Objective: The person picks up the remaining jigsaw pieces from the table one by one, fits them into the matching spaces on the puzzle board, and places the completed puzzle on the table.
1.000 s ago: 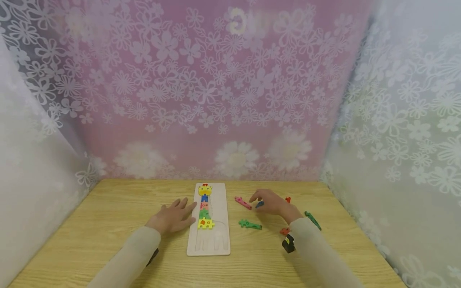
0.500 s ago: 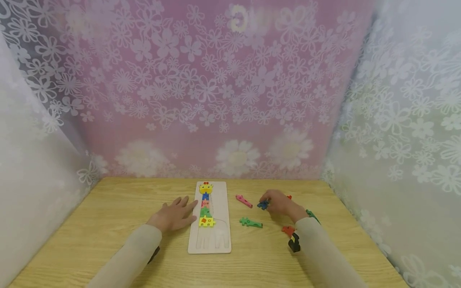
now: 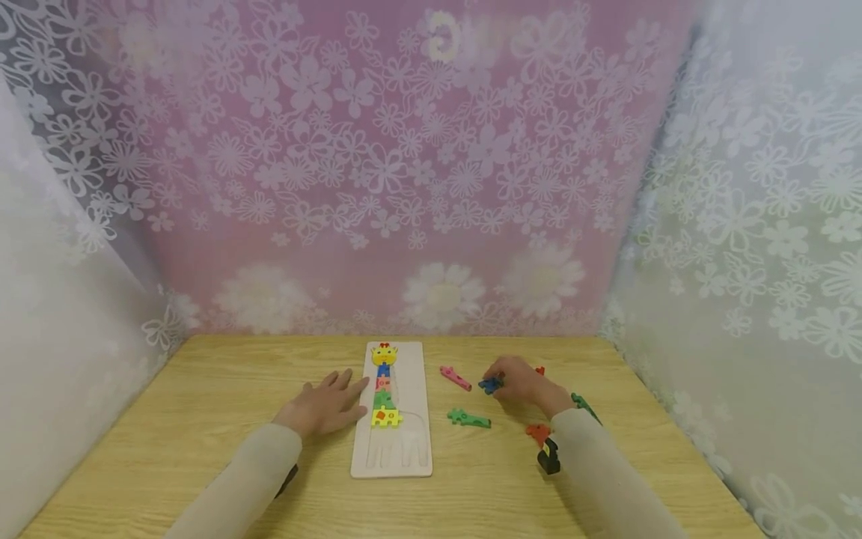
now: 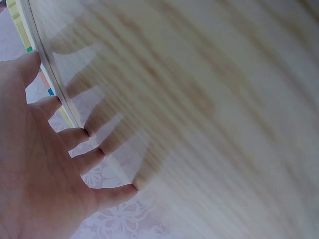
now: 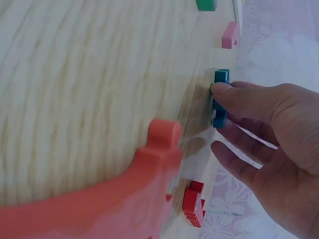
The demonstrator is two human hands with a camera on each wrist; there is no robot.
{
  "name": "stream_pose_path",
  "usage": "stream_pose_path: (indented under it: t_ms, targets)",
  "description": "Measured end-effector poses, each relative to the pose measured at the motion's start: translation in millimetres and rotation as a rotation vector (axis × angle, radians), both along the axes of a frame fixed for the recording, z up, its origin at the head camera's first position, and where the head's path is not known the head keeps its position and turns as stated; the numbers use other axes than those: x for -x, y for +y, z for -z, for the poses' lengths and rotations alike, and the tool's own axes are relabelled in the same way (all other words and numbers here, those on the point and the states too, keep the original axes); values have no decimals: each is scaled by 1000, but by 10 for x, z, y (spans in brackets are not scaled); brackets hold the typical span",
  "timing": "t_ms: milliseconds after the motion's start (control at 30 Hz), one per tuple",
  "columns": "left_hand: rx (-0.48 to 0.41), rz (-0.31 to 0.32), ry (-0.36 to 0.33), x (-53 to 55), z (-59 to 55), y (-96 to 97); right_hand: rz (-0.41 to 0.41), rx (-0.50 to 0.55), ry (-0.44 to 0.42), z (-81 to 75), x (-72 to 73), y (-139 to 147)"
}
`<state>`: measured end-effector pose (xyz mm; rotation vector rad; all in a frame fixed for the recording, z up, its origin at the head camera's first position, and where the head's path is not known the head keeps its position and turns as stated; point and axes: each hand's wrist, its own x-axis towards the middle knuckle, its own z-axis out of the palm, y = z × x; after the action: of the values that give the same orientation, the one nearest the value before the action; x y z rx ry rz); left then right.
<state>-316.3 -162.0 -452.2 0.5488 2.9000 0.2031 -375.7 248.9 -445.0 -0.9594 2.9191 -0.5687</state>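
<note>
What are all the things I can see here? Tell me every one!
puzzle board: 1, white, middle of the table, giraffe partly filled with colourful pieces
pink piece: 1, right of the board
green pieces: 2, one right of the board, one beyond the right sleeve
blue piece: 1, pinched in the right hand
red pieces: 2, one by the right wrist, one behind the right hand
table: 1, light wood
curtains: white flowery, all around
left hand: flat, touching the board's left edge
right hand: holding the blue piece
</note>
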Motion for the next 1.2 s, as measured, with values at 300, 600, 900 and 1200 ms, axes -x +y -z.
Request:
stream_pose_path:
  t_ms: [300,600,900,1200]
  targets:
    - [3,15,11,-9,10,4,65,24,-30,-79,-21,-65]
    - [2,17,4,5,30,0,4,46,-28,-272,-111,-216]
    - [0,11,4,30,34,1,-26,18,-63,-337,-196,-443]
    - [19,13,13,44,45,-30,-84,27,-71,-364,-276,-664]
